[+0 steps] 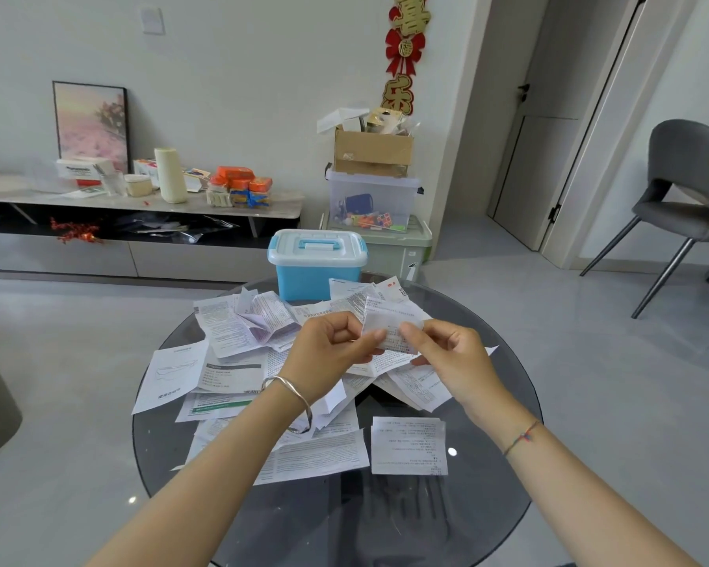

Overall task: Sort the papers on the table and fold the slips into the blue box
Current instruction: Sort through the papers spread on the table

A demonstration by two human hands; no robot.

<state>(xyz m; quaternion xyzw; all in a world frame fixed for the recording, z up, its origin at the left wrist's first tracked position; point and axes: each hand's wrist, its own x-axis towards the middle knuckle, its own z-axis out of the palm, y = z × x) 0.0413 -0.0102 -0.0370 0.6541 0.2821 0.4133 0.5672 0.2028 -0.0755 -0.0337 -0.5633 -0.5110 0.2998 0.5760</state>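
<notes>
Papers [230,374] are lying scattered beneath my fingers; the blue box [318,266], lid on, is sitting just beyond them, within reach for dropping slips. My left hand [336,345] is pinching one edge of a slip [389,321] and my right hand [447,349] is pinching the opposite edge, keeping it taut for folding.

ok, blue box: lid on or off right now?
On. The lid sits flat on the blue box, handle folded down. Left hand and right hand pinch a slip in front of it.
</notes>
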